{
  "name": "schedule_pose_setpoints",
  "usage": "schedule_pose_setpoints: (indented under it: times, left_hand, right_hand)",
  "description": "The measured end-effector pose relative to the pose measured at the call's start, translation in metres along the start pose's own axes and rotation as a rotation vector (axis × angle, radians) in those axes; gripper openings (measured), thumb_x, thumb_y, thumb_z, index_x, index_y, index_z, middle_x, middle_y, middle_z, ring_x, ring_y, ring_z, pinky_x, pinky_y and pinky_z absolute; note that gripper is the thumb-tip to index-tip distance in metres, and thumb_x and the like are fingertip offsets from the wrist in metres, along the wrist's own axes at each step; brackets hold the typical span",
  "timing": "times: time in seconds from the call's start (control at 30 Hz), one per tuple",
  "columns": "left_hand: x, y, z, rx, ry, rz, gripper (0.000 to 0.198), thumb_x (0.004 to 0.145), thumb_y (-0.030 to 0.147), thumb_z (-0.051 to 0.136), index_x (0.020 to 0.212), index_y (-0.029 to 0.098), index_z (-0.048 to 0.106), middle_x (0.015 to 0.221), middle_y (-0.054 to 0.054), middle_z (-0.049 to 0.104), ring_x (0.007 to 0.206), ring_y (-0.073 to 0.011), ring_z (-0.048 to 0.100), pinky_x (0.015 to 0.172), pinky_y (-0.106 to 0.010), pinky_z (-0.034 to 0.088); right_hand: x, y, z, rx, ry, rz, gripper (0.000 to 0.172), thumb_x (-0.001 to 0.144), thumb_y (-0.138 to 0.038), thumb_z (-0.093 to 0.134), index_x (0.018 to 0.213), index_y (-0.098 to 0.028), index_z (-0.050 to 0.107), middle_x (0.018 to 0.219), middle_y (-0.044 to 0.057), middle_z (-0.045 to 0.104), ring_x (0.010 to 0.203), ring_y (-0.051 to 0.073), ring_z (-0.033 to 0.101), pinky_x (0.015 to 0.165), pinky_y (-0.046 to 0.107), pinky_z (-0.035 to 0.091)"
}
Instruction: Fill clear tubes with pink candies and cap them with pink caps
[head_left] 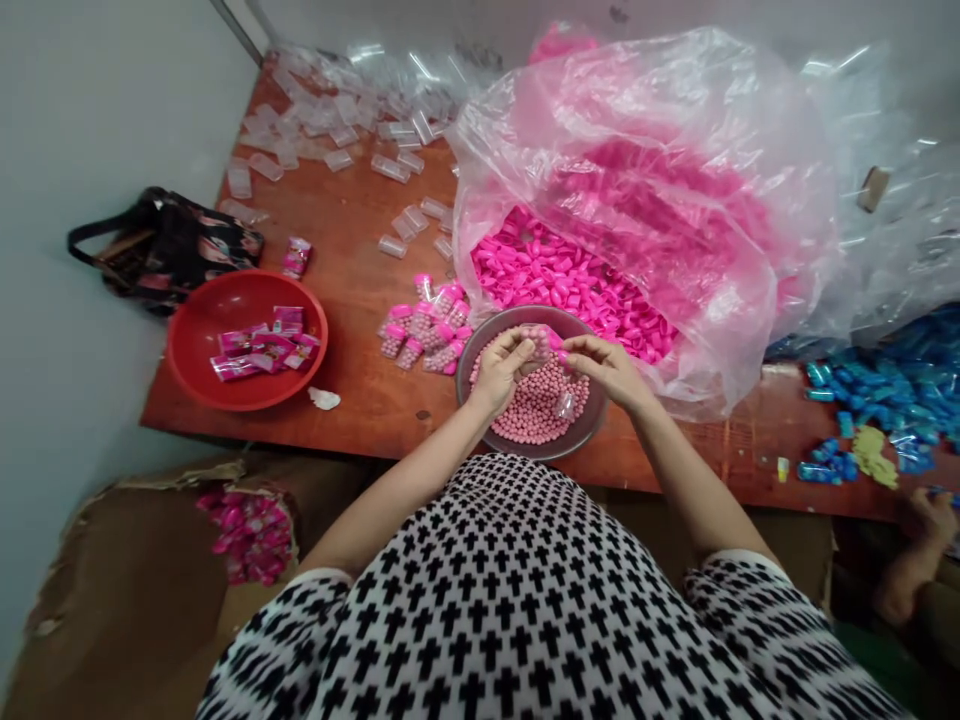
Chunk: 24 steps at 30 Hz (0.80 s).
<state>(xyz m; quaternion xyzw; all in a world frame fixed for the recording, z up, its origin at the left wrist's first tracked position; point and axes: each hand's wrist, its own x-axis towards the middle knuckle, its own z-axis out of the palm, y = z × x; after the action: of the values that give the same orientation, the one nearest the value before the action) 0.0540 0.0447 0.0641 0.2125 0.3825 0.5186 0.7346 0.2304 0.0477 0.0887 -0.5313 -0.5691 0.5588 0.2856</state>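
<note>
My left hand and my right hand meet over a grey bowl full of small pink beads. Between the fingers of both hands is a small clear vial filled with beads, and my right fingertips pinch a pink cap at its end. Another empty clear vial lies on the beads in the bowl. Left of the bowl, a cluster of filled, pink-capped vials lies on the brown wooden table.
A big clear plastic bag of pink caps stands behind the bowl. Empty clear vials litter the far left. A red bowl holds pink packets. Blue vials lie at right. A cardboard box of pink items sits below.
</note>
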Motion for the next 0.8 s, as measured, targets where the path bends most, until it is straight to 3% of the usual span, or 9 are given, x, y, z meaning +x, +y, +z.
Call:
schedule_pose_setpoints:
  times: [0.2,0.3,0.47,0.6,0.8]
  left_hand:
    - [-0.012,-0.002,0.006,-0.027,0.012,-0.025,0.04,0.061,0.039,0.08,0.09,0.015,0.064,0.085,-0.003,0.07,0.074,-0.0129,0.067,0.075,-0.028,0.056]
    - [-0.018,0.001,0.007,0.0,-0.004,0.001,0.041,0.061,0.04,0.08,0.09,0.016,0.065,0.089,-0.003,0.071,0.078,-0.0148,0.067,0.076,-0.03,0.056]
    - [-0.02,0.005,0.001,0.032,-0.038,0.027,0.04,0.06,0.04,0.081,0.088,0.015,0.066,0.086,-0.004,0.071,0.076,-0.0154,0.067,0.075,-0.031,0.056]
    - [-0.022,0.007,-0.001,0.018,-0.001,0.014,0.039,0.061,0.039,0.08,0.088,0.014,0.066,0.079,-0.002,0.07,0.071,-0.0131,0.066,0.075,-0.03,0.056]
    - [-0.027,0.011,0.004,0.005,-0.035,-0.042,0.038,0.062,0.039,0.079,0.088,0.014,0.067,0.081,-0.004,0.07,0.07,-0.0115,0.065,0.072,-0.026,0.055]
  right_hand:
    - [-0.01,-0.001,0.015,-0.534,0.326,-0.379,0.029,0.083,-0.037,0.06,0.106,-0.019,0.063,0.105,0.009,0.068,0.093,0.021,0.064,0.085,0.034,0.05]
    - [-0.011,-0.004,0.015,-0.567,0.273,-0.406,0.024,0.085,-0.038,0.058,0.098,-0.02,0.066,0.098,0.008,0.07,0.093,0.021,0.064,0.084,0.033,0.05]
    - [-0.008,0.0,0.016,-0.42,0.2,-0.294,0.032,0.086,-0.047,0.054,0.095,-0.019,0.067,0.083,0.005,0.069,0.076,0.019,0.066,0.072,0.033,0.053]
    - [-0.005,0.002,0.013,-0.736,0.237,-0.533,0.031,0.087,-0.04,0.055,0.11,-0.02,0.063,0.107,0.012,0.065,0.104,0.024,0.06,0.092,0.042,0.047]
    - [-0.003,-0.004,0.008,-1.056,0.075,-0.744,0.026,0.093,-0.026,0.045,0.113,-0.021,0.061,0.105,0.012,0.066,0.103,0.022,0.059,0.087,0.038,0.048]
